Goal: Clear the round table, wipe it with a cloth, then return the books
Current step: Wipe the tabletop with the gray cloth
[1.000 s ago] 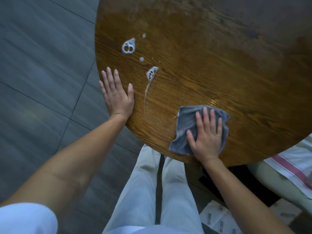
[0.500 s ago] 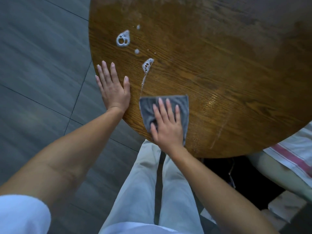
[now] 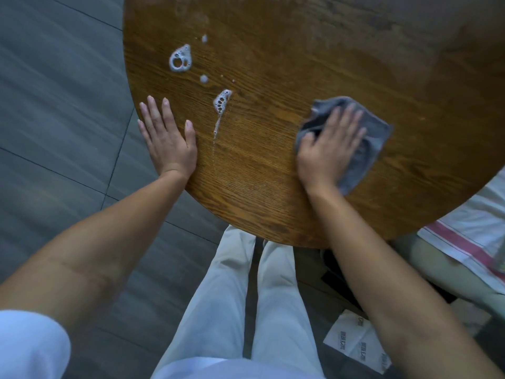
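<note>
We stand at the round wooden bench (image 3: 300, 64) and look down at our two hands. Our right hand (image 3: 326, 149) lies on the gray cloth (image 3: 366, 149). Its fingers are spread flat and press the cloth down on the wood, so the grip is wide and not closed around it. Half a second ago the cloth was a neat square close to the left hand. Now it has slid away from the left hand, out to the right part of the bench, and it looks bunched and crumpled. It is a bit farther up the bench from the near edge too.

Our left hand (image 3: 168, 138) rests flat at the left edge of the bench, fingers straight, holding nothing. It has stayed in the same spot.

Between the left hand and the cloth there is a small patch of white foam (image 3: 222, 101) with a thin wet trail running down from it. A bigger foam ring (image 3: 179, 59) sits above the left hand. Both foam spots are the same as before.

No books can be seen on the bench.
</note>
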